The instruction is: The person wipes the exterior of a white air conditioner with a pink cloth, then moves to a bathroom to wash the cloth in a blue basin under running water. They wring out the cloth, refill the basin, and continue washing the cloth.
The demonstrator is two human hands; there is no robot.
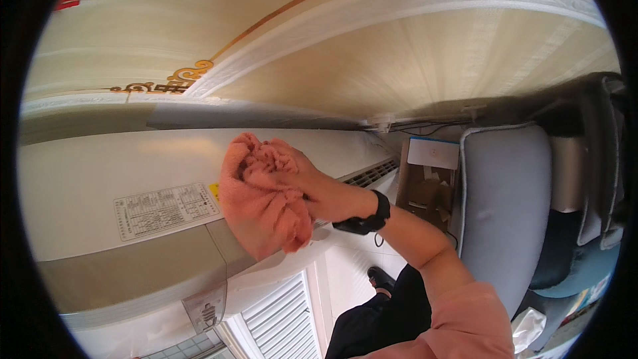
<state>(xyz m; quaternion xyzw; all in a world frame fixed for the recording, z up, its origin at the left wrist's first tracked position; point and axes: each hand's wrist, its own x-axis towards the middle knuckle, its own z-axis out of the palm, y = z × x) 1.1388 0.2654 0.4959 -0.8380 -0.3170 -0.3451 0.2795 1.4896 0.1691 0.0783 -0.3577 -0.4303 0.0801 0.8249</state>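
Observation:
My right hand [299, 184], with a black watch [364, 217] on the wrist, grips a crumpled pink cloth [264, 204]. It presses the cloth against the white side panel [164, 159] of a tall appliance, which looks like a floor-standing air conditioner. A printed specification label [167, 211] sticks to the panel left of the cloth. The cloth partly covers a small yellow sticker [214, 192] beside it. Below the label runs the appliance's beige front edge [134, 264]. A slotted grille [371, 173] shows beyond my wrist. My left hand is out of view.
A grey upholstered sofa [506, 199] stands at the right, with an open cardboard box [428, 189] beside it. Cables [428, 129] run along the wall's foot. A white louvred door [281, 319] is at the bottom. My black shoe [381, 276] rests on the tiled floor [344, 269].

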